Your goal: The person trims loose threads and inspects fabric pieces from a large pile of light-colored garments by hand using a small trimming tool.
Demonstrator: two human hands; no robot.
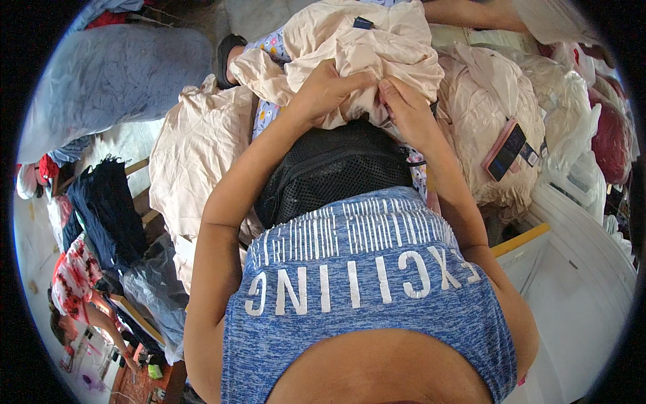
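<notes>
Pale cream garment [397, 50] — crumpled, loosely bunched, dark label [363, 23] uppermost — across floral-clad legs [266, 118]

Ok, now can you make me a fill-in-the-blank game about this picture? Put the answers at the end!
1. The left hand and the ____ hand both pinch the cream cloth.
2. The mesh item just below the cream cloth in the picture is ____ in colour.
3. The sleeveless top, printed in white, is mostly ____.
4. The big blue-grey bundle lies toward the upper ____ of the picture.

Missing words: right; black; blue; left.
</notes>
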